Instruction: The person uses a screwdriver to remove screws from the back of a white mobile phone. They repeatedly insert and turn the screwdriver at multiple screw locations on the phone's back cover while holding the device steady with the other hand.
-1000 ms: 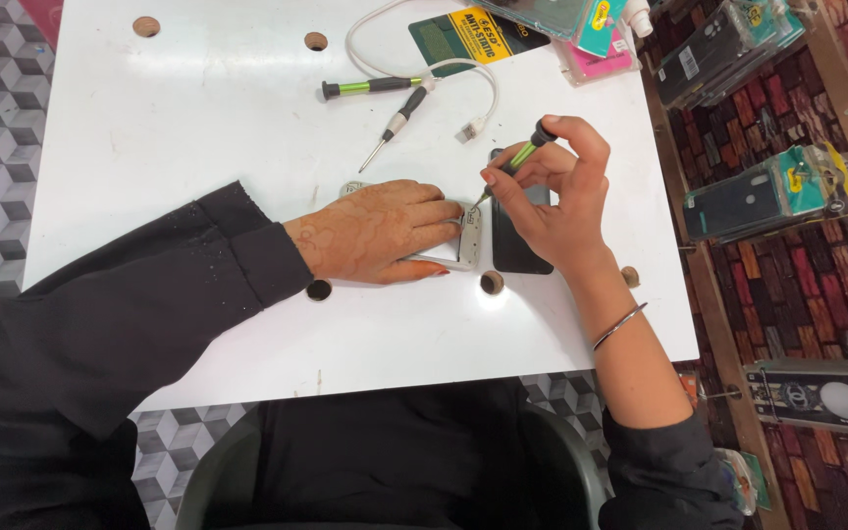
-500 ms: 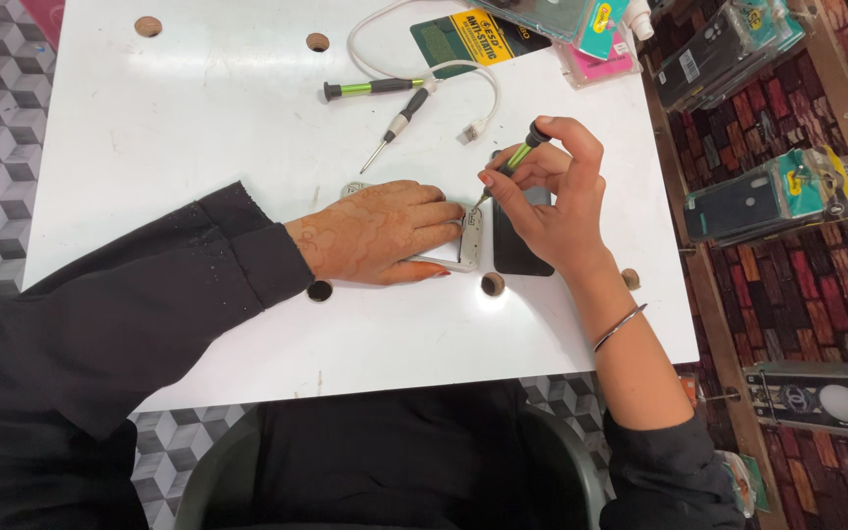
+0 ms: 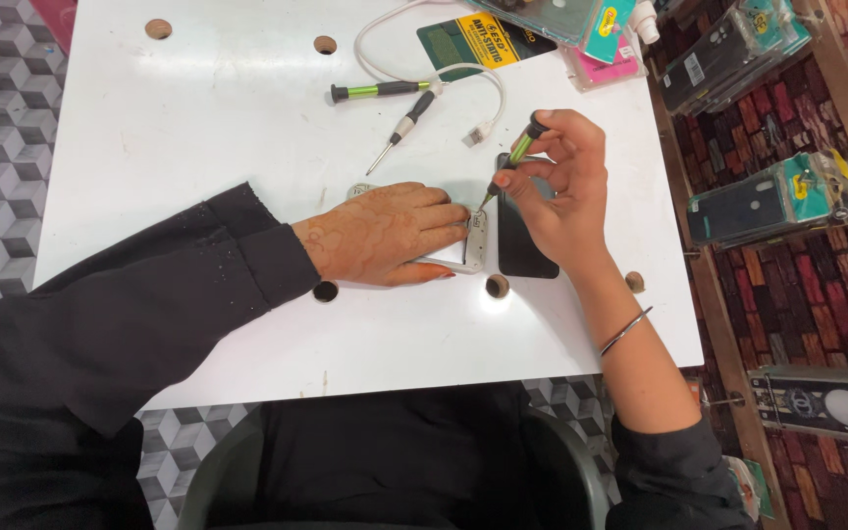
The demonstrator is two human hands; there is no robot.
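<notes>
- L hand (image 3: pixel 385 234): I'm seeing it lying flat, fingers spread, pressing down on the opened phone (image 3: pixel 470 245) near table centre.
- R hand (image 3: pixel 561 186): fingers are pinching a green-handled screwdriver (image 3: pixel 510 164), tip touching the phone's top end; hand is sitting at 3 o'clock of the L hand.
- Black panel (image 3: pixel 524 245): lying just beside the phone, at its 3 o'clock, partly under the R hand.
- Two spare screwdrivers (image 3: pixel 395 103) and a white cable (image 3: pixel 473 83): resting at 12 o'clock on the white table (image 3: pixel 198 128).

Green-and-yellow flat packet (image 3: pixel 471 41) at table's far edge, pink packet (image 3: pixel 601 67) beside, phone-case packs (image 3: pixel 772 201) hanging right.
</notes>
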